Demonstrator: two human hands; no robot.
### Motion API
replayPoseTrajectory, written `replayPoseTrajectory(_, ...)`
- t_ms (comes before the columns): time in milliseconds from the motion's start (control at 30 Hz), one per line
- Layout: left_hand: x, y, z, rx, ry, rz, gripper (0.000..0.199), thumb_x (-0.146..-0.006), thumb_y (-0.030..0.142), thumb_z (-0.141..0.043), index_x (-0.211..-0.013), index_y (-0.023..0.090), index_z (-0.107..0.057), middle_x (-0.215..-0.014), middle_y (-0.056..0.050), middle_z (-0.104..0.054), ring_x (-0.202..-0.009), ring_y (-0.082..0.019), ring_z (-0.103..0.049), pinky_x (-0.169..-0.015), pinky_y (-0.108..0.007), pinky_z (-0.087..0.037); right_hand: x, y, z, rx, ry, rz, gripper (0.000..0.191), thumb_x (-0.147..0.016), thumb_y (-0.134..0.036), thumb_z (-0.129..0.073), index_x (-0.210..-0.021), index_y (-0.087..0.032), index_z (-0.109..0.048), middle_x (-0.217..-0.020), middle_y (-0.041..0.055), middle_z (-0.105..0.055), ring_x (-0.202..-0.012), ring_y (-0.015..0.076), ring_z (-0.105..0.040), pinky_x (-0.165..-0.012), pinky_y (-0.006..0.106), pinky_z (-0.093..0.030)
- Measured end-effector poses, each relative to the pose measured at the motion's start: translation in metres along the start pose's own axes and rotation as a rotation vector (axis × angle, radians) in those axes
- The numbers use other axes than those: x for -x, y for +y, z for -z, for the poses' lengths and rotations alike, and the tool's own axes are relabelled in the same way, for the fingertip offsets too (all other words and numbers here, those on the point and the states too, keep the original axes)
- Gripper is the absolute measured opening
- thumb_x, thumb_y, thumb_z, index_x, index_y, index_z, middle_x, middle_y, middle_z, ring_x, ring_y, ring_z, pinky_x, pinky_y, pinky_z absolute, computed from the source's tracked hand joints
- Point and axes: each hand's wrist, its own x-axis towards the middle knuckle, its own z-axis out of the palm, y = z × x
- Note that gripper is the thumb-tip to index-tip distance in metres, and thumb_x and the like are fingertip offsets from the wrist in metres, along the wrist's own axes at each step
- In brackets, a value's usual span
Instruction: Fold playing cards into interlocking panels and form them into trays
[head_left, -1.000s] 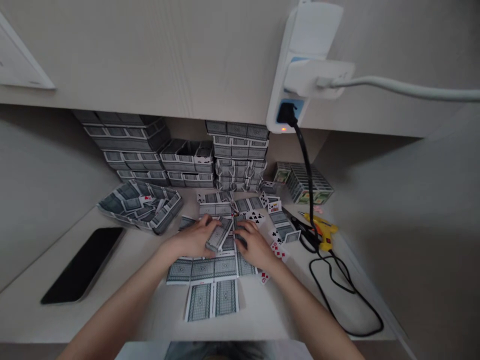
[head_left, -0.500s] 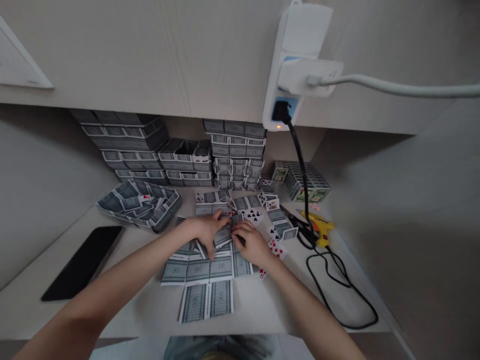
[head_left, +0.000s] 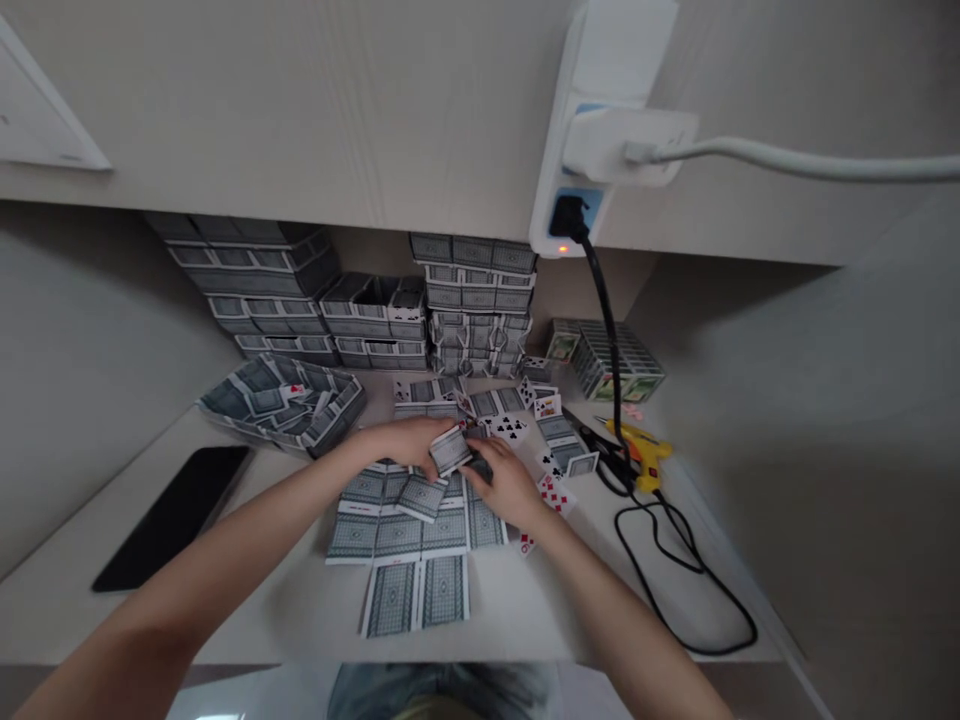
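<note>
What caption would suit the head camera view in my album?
Left hand holding a playing-card piece, right hand close beside it, above laid-out cards, a yellow glue gun at right.

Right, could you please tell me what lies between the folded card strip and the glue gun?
Black scissors and part of the black cord, in the head view.

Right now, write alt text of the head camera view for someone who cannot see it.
A left hand holds a patterned playing card close to the right hand, above card panels laid on a pale desk. Behind stand stacks of card-built boxes; a tray of loose cards and a black phone-like slab lie left, a yellow glue gun right.
</note>
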Motion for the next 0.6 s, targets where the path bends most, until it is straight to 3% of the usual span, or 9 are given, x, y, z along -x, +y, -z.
replayPoseTrajectory(233, 0.017, -0.009, 0.017, 0.026, 0.042, 0.046, 0.033, -0.066, 0.027, -0.054, -0.098, 0.019, -0.053, -0.097, -0.003, -0.06, -0.09, -0.02, -0.053, -0.074, -0.022, -0.038, 0.001, 0.002, -0.002, 0.005, -0.007, -0.017, 0.037, -0.076, -0.028, -0.052, -0.11, -0.016, -0.049, -0.104, 0.0105, -0.056, -0.104, 0.021, -0.045, -0.091, 0.039, -0.036)
replayPoseTrajectory(400, 0.038, 0.002, 0.029, 0.045, 0.055, 0.01, 0.034, -0.064, 0.032, -0.058, -0.096, 0.021, -0.055, -0.094, -0.002, -0.06, -0.088, -0.02, -0.053, -0.071, -0.022, -0.038, 0.001, 0.0, -0.001, 0.013, -0.025, -0.022, 0.034, -0.075, -0.027, -0.053, -0.108, -0.016, -0.051, -0.101, 0.0107, -0.056, -0.102, 0.0209, -0.046, -0.087, 0.037, -0.039)
replayPoseTrajectory(500, 0.048, 0.011, 0.023, 0.021, 0.0, 0.022, 0.031, -0.06, 0.031, -0.064, -0.088, 0.021, -0.058, -0.088, -0.001, -0.059, -0.085, -0.02, -0.053, -0.069, -0.022, -0.038, 0.001, 0.0, -0.001, 0.022, -0.034, -0.012, 0.034, -0.074, -0.027, -0.055, -0.106, -0.016, -0.053, -0.1, 0.0102, -0.056, -0.101, 0.021, -0.045, -0.088, 0.037, -0.038)
replayPoseTrajectory(600, 0.053, 0.017, 0.008, 0.009, -0.027, -0.023, 0.024, -0.057, 0.026, -0.067, -0.08, 0.021, -0.06, -0.095, -0.001, -0.054, -0.09, -0.018, -0.051, -0.075, -0.022, -0.039, 0.001, 0.001, -0.002, 0.018, -0.035, 0.006, 0.035, -0.073, -0.028, -0.057, -0.107, -0.018, -0.053, -0.101, 0.0094, -0.056, -0.102, 0.0214, -0.045, -0.087, 0.038, -0.038)
